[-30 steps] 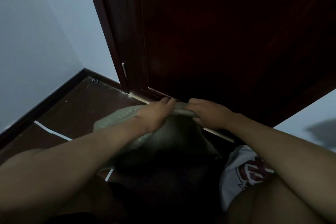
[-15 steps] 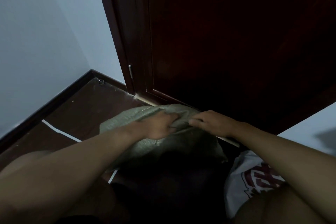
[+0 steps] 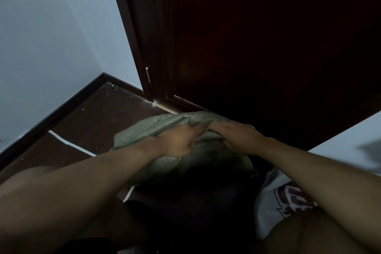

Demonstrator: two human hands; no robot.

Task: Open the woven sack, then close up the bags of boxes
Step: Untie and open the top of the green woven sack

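Observation:
A grey-green woven sack (image 3: 148, 130) lies on the dark floor in front of a door. My left hand (image 3: 178, 142) grips the bunched fabric at the sack's top, fingers curled into it. My right hand (image 3: 237, 137) grips the same bunched edge just to the right, the two hands almost touching. The sack's lower part sinks into deep shadow, and what is inside it is hidden. No bags of boxes can be made out in the dim light.
A dark red wooden door (image 3: 257, 37) stands right behind the sack. Pale walls meet at a dark skirting board (image 3: 51, 117) on the left. A white strip (image 3: 70, 143) lies on the floor. White cloth with a red print (image 3: 288, 200) sits at lower right.
Both hands have drawn nearer together and pulled the sack's top edge toward me, bunching the fabric. The camera view has shifted, so the door and sack sit further right.

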